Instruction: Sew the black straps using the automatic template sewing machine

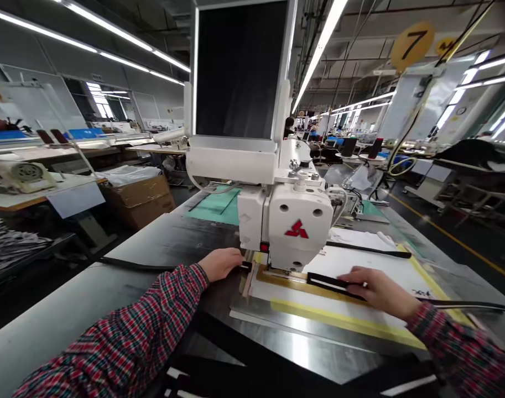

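Head view: left hand (221,262) is curling narrow fingers at the left end of black strip (324,280); whether it is gripping cannot be told. Right hand (380,290) is pressing flat fingers on the strip, lying on yellow-edged template (339,323) under sewing machine (297,226).

Garment factory floor. An industrial sewing machine (296,226) stands at centre on a long dark table (69,309). Rows of worktables (152,148) run off at 10 and 2 o'clock under long ceiling light strips (322,38). A round yellow sign (412,44) numbered 7 hangs at 1 o'clock. A cardboard box (138,199) sits at 9 o'clock, and stacked cloth (7,243) at 8.
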`<state>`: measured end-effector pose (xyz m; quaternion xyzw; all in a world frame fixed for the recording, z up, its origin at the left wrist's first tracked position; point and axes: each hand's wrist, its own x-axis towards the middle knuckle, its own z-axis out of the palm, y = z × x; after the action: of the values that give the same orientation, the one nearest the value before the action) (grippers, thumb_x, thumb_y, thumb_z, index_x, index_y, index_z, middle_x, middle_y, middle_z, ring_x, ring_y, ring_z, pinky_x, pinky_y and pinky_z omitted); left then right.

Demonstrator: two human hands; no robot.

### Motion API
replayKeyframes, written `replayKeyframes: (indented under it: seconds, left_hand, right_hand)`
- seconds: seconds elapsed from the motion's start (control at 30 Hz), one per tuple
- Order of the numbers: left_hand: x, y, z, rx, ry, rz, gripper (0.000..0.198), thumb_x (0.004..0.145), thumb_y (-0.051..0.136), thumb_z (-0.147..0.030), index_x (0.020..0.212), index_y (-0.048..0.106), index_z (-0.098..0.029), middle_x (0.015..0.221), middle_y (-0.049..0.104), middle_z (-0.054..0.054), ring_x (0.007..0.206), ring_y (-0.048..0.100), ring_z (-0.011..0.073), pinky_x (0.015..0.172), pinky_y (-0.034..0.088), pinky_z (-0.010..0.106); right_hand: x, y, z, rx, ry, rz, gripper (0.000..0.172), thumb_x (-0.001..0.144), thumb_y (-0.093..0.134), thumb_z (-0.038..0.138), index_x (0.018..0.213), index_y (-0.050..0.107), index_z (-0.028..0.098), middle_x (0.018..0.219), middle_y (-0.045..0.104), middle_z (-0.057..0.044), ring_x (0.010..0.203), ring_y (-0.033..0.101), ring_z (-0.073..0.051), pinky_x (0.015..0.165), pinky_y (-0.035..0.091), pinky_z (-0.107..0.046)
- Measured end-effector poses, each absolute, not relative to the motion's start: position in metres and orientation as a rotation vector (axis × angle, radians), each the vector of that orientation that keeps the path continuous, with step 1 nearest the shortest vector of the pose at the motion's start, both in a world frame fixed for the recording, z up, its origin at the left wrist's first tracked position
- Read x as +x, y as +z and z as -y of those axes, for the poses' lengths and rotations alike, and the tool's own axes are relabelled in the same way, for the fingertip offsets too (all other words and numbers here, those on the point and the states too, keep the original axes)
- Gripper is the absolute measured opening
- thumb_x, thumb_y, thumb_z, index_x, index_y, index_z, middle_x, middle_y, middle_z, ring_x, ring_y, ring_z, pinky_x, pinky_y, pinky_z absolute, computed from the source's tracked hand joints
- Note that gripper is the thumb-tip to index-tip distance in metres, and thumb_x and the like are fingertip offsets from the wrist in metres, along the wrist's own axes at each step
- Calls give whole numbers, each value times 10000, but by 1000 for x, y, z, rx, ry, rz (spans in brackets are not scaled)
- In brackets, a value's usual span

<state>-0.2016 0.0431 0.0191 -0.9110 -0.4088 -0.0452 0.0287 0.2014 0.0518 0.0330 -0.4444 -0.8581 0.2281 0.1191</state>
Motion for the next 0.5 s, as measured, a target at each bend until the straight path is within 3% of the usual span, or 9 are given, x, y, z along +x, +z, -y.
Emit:
replayKeyframes:
  seconds: [0.2,0.33,0.5]
  left_hand:
    - [-200,47,-46,-2777,-4,1371,198,856,469,-194,940,649,-211,897,643,32,804,614,198,692,471,262]
    - [-158,42,-46,-2784,-203,1486,370,826,517,-241,1191,526,-185,1182,567,79,1055,540,255,835,461,320]
    - [-120,12,-53,-2816,-416,1528,315,795,514,-164,1096,604,-159,1113,619,67,1070,547,246,887,454,323]
  right_hand:
    - [143,9,-67,-1215,504,2508,301,758,496,144,981,686,213,851,618,-55,791,567,-208,735,437,-298]
    - [109,7,-67,-1163,477,2497,250,735,518,85,843,713,199,791,624,-55,752,573,-211,677,440,-285]
    - [99,5,-67,-1064,573,2400,227,705,546,55,784,705,197,869,639,-47,798,583,-215,706,453,-291]
